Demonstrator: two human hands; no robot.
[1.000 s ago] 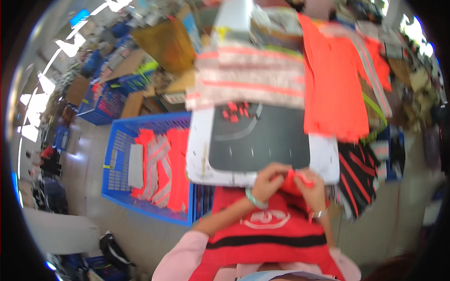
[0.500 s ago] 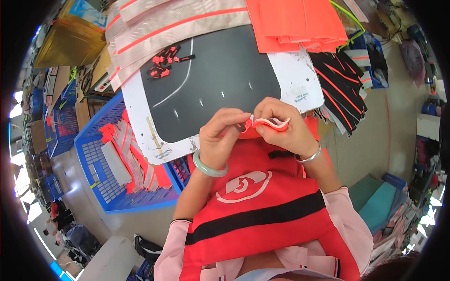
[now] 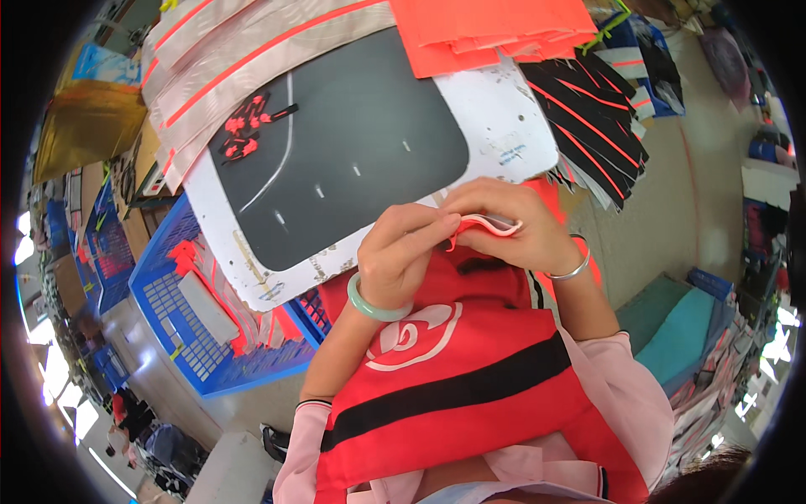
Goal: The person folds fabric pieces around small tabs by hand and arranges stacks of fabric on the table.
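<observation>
Above my lap, both hands meet over a small folded piece of coral fabric (image 3: 491, 224) with a white inner side. My right hand (image 3: 541, 227), with a silver bangle at the wrist, pinches its folded edge. My left hand (image 3: 398, 256), wearing a pale green bangle, presses its fingertips together at the fabric's left end. Those fingers hide most of what lies between them. On the dark board (image 3: 361, 151) beyond the hands is a small pile of black and coral pieces (image 3: 245, 126). A red apron (image 3: 445, 370) with a black band covers my lap.
The board's white rim (image 3: 504, 118) lies just past my hands. Striped pale fabric (image 3: 277, 55) and a coral fabric stack (image 3: 495, 34) cover its far side. Black striped strips (image 3: 588, 126) hang at the right. A blue basket (image 3: 201, 365) holding fabric stands at the left.
My hands have drawn closer together, and the small black and coral piece at my left fingertips is now hidden. The view has shifted, so the board appears farther left and tilted.
</observation>
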